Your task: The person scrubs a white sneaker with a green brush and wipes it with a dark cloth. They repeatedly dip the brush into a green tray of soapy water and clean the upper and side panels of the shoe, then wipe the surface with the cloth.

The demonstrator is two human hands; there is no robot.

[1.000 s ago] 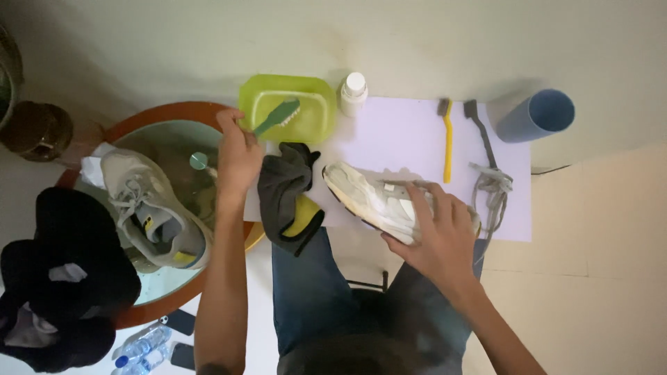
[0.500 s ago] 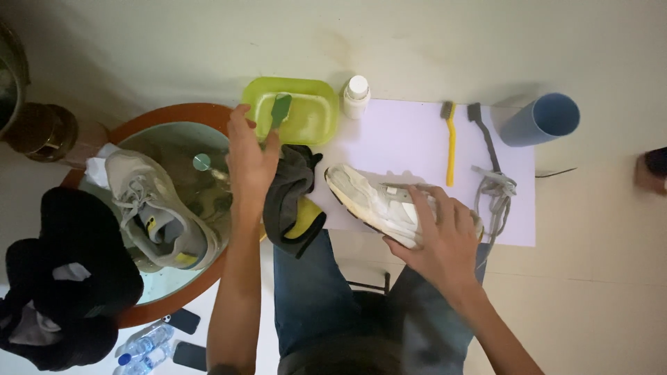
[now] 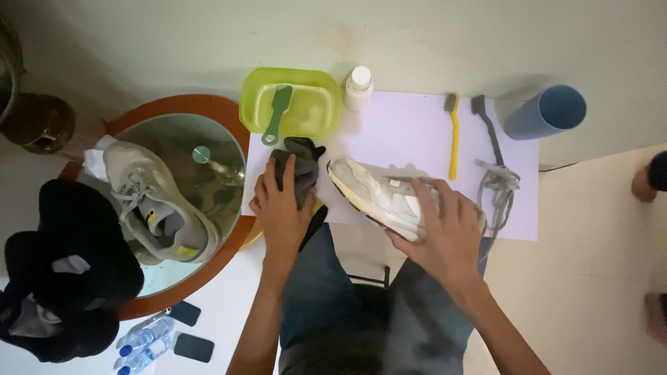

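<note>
At the centre of the frame the left hand (image 3: 281, 208) gripped a dark cloth (image 3: 299, 170), fingers closed around it, at the left edge of a white sheet (image 3: 417, 132) spread under the work. Just right of centre the right hand (image 3: 445, 232) lay spread over a pale sneaker (image 3: 379, 198), fingers open and pressing down on its upper rather than curled around it; the sneaker rested on its side on the sheet, toe pointing left toward the cloth.

Held only by a flat palm, the sneaker could have slid or rolled once the cloth rubbed against it. The green tub (image 3: 292, 104) in the upper middle, with a green brush (image 3: 276, 114) lying in it, and the white bottle (image 3: 358, 87) beside it stood near the left hand, so a wide sweep could have knocked either over and wet the sheet. The loose gray laces (image 3: 500, 184) to the right lay touching the sneaker's heel end and could have snagged.
</note>
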